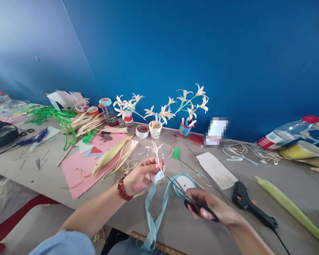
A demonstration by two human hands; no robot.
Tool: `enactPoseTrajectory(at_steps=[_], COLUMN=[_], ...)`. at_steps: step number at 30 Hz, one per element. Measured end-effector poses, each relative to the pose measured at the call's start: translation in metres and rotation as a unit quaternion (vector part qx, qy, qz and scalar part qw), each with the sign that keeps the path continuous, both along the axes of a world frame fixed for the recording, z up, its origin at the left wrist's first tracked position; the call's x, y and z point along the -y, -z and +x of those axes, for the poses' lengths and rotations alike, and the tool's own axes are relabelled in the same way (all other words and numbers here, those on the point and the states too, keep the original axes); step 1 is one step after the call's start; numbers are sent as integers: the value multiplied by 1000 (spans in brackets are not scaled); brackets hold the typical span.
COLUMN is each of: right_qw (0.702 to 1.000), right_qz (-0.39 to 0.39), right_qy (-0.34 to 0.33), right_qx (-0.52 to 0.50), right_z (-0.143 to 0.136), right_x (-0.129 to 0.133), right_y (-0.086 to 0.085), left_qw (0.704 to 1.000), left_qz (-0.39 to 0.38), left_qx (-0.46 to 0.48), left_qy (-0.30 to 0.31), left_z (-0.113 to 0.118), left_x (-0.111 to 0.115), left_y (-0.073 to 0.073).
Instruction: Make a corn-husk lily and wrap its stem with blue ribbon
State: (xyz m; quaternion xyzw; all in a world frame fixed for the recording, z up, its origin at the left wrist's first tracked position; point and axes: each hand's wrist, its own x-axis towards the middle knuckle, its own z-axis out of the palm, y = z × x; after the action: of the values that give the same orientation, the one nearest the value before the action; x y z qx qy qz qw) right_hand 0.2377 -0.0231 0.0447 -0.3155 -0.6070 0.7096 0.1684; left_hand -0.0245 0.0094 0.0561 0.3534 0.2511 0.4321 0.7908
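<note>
Between its pinched fingertips, my left hand (142, 175) holds a small pale handmade flower (154, 148) upright by its stem. Light blue ribbon (149, 202) is at the lower stem, and a long loop of it hangs past the table's front edge. The ribbon runs back to a blue roll with a white core (184, 185) lying on the table. In my right hand (211, 202) are black-handled scissors (176, 184), their blades pointing at the ribbon just below the flower. Whether the blades touch the ribbon, I cannot tell.
A white cup (155, 131) with several finished flower sprays stands against the blue wall. Pink paper (77, 173) and corn husks (108, 156) lie left. On the right are a black glue gun (245, 202), white card (217, 170), a green husk (289, 209) and a plastic bottle (281, 136).
</note>
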Motion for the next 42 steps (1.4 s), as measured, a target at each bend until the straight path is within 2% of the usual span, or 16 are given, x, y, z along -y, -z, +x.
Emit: enactPoseTrajectory(at_steps=[3,10,15,21,29,37,42], right_qw=[999,999,998,998,997,996,996], right_qz=[-29,-35,-50,-40,-3,-45,-43], right_qy=[-7,-20,-39,-7,-11,-25,-33], right_qx=[9,9,13,52,74,67,65], right_z=[-3,-6,-5,3,8,-1,-4], right_x=[1,-4,-4,-2,-4,-6,-8], right_y=[4,11,11,7,1,-1,-4], left_qw=[1000,999,998,999,1000,998,992], left_qz=[-21,-37,-33,-23,-6,-5,-13], left_qx=[0,-2,12,4,6,15,55], left_qy=[6,34,58,23,-6,57,111], left_z=[2,8,7,5,6,4,1], left_x=[2,5,6,7,5,5,3], left_y=[2,8,7,6,10,13,13])
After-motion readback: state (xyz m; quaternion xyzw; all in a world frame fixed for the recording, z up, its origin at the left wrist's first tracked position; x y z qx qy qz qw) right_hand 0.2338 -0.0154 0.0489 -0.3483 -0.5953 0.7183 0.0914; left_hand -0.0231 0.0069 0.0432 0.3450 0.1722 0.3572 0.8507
